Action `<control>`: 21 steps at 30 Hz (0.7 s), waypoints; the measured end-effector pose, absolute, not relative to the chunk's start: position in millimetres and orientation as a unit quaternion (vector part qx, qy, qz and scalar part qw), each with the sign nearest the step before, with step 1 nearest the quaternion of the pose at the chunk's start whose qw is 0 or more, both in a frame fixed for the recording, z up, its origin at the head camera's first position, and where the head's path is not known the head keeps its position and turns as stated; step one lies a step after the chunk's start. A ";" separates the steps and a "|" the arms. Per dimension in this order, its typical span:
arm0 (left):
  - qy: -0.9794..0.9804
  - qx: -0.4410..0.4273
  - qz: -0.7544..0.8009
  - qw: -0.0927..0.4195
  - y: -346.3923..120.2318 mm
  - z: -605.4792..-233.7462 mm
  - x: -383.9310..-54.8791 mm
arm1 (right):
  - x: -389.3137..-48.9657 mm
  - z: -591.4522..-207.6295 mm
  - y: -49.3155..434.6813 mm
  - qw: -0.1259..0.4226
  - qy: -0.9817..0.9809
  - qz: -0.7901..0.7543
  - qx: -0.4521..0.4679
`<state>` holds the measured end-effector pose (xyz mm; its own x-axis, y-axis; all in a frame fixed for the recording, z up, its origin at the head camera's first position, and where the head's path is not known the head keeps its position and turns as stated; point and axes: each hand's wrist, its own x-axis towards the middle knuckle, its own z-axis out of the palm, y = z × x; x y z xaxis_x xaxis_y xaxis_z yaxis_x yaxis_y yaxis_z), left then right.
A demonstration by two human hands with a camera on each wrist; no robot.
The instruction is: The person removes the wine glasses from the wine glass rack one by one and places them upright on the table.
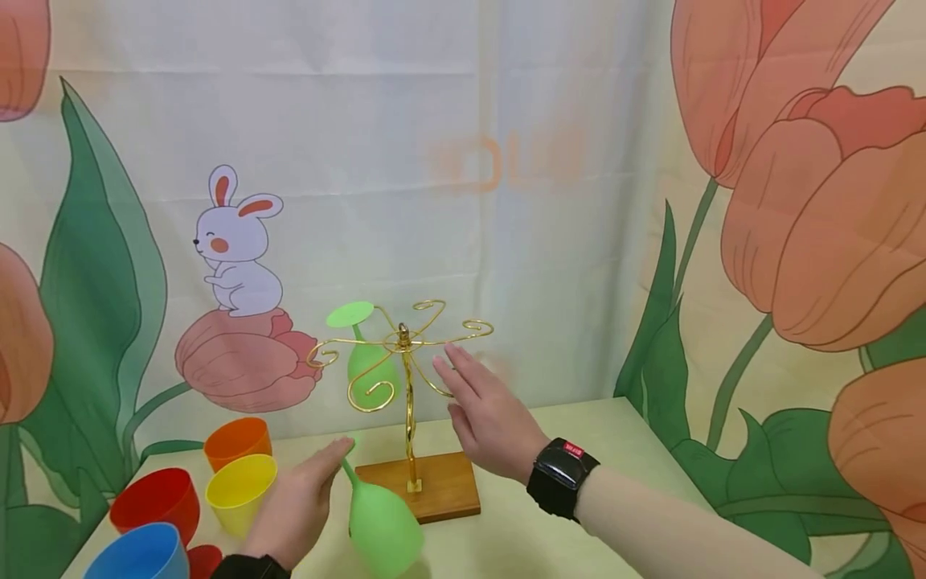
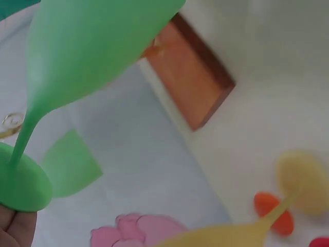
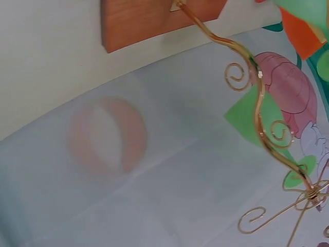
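My left hand (image 1: 300,498) pinches the round foot of a light green plastic goblet (image 1: 383,527), which hangs bowl-down from the fingers, in front of a rack's wooden base (image 1: 452,486). The left wrist view shows the fingertips (image 2: 20,226) on the rim of that foot. A gold wire rack (image 1: 410,410) rises from the base, with several curled arms at its top. Another green goblet (image 1: 372,374) hangs upside down at the rack's back left. My right hand (image 1: 499,418) has straight fingers beside the rack's right arms; whether they touch is unclear.
Upright goblets stand at the table's left: orange (image 1: 239,442), yellow (image 1: 242,490), red (image 1: 155,503) and blue (image 1: 137,555). A smaller red piece (image 1: 205,560) shows beside the blue one. Behind the table (image 1: 579,450) hangs a printed curtain (image 1: 362,161).
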<state>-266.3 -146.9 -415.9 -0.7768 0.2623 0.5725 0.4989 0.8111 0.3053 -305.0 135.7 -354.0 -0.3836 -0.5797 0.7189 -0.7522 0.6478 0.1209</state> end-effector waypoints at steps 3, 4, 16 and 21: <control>-0.924 -0.188 -0.266 0.202 -141.8 -436.9 -264.3 | -304.0 -361.1 148.4 0.372 -0.832 0.121 0.392; -0.928 -0.176 -0.278 0.177 -140.6 -443.2 -263.8 | -304.0 -363.3 152.6 0.370 -0.834 0.121 0.390; -0.838 -0.041 -0.541 -0.055 -129.6 -502.6 -263.8 | -291.3 -394.3 186.2 0.306 -0.849 0.096 0.420; -0.764 -0.007 -0.631 -0.131 -127.2 -521.5 -262.8 | -281.6 -399.9 182.2 0.282 -0.835 0.092 0.463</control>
